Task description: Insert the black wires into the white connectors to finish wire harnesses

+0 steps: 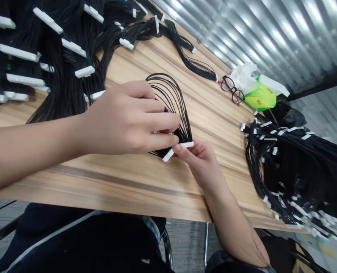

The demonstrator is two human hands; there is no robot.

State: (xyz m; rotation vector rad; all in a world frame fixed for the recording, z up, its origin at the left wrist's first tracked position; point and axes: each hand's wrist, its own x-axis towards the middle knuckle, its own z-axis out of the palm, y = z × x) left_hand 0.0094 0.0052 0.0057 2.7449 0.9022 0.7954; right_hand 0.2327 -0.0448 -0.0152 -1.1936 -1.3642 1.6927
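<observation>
Right hand [199, 163] clamped on a white connector [182, 145] mid-frame, left hand [125, 121] closed over its looped black wires [185, 131]

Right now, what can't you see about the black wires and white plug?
Head view: black wires entering the white connector: the left hand covers them.
Head view: connector's underside: the right hand hides it.
Head view: far wire bundles: the top edge cuts them off.
Head view: print on the green packet: too small.
</observation>
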